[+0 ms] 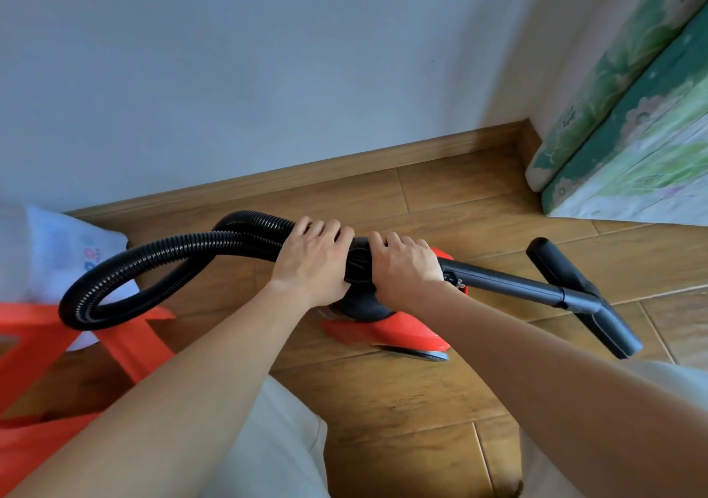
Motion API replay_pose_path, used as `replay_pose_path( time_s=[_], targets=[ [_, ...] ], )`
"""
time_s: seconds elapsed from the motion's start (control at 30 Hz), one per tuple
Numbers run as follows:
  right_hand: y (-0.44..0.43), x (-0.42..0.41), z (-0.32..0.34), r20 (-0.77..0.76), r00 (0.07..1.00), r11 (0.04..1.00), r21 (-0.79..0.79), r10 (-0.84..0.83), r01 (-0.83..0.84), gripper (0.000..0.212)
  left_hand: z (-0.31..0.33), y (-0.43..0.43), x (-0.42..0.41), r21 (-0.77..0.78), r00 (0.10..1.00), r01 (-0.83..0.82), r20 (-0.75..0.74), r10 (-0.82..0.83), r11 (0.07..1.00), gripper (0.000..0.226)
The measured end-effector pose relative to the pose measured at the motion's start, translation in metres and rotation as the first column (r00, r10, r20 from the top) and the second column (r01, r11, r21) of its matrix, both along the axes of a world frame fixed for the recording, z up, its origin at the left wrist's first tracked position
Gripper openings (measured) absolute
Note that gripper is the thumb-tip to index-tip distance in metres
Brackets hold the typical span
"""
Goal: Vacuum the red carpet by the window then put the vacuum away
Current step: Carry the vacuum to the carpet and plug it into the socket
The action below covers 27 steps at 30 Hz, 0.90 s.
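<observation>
Wood-plank floor (421, 401) along white wall (268, 56), wooden skirting between. Small red canister vacuum (387, 334) on floor near wall. Left hand (314, 258) wrapped around black ribbed hose (161, 260) where it meets black cuff; right hand (408, 267) clasps rigid black wand (509, 286) just beside it. Black floor nozzle (582, 294) at wand's far end. Hose loops over red plastic stool (34, 344). Green patterned mattress (632, 133) at right.
</observation>
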State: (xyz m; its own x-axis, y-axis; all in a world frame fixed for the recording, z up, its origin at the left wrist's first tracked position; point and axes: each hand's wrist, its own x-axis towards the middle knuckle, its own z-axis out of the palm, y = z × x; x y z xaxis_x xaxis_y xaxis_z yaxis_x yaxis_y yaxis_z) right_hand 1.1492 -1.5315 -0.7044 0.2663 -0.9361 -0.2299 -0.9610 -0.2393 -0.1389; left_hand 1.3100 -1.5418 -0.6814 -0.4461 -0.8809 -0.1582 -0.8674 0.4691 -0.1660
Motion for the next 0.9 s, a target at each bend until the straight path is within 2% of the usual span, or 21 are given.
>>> replay_pose_path(
  time_s=[0.17, 0.4, 0.57, 0.73, 0.9],
  targets=[
    [0.007, -0.004, 0.0, 0.017, 1.0, 1.0, -0.017, -0.02, 0.021, 0.052, 0.003, 0.002, -0.005, 0.02, 0.998, 0.042, 0.056, -0.043, 0.999, 0.059],
    [0.004, -0.05, 0.023, 0.056, 0.997, 0.997, -0.05, -0.051, 0.054, 0.048, 0.029, -0.001, -0.053, -0.031, 0.997, 0.054, 0.056, -0.052, 0.998, 0.052],
    [0.034, -0.081, 0.041, 0.095, 0.983, 0.984, -0.062, -0.158, 0.165, 0.054, 0.052, 0.009, -0.088, 0.06, 0.984, 0.137, 0.105, -0.142, 0.989, 0.065],
    [0.079, -0.118, 0.082, 0.14, 0.942, 0.943, -0.096, -0.304, 0.319, 0.054, 0.107, 0.032, -0.133, 0.143, 0.969, 0.208, 0.107, -0.224, 0.968, 0.065],
    [0.132, -0.166, 0.159, 0.059, 0.914, 0.916, 0.018, -0.401, 0.401, 0.062, 0.177, 0.07, -0.189, 0.222, 0.942, 0.296, 0.091, -0.322, 0.929, 0.057]
  ],
)
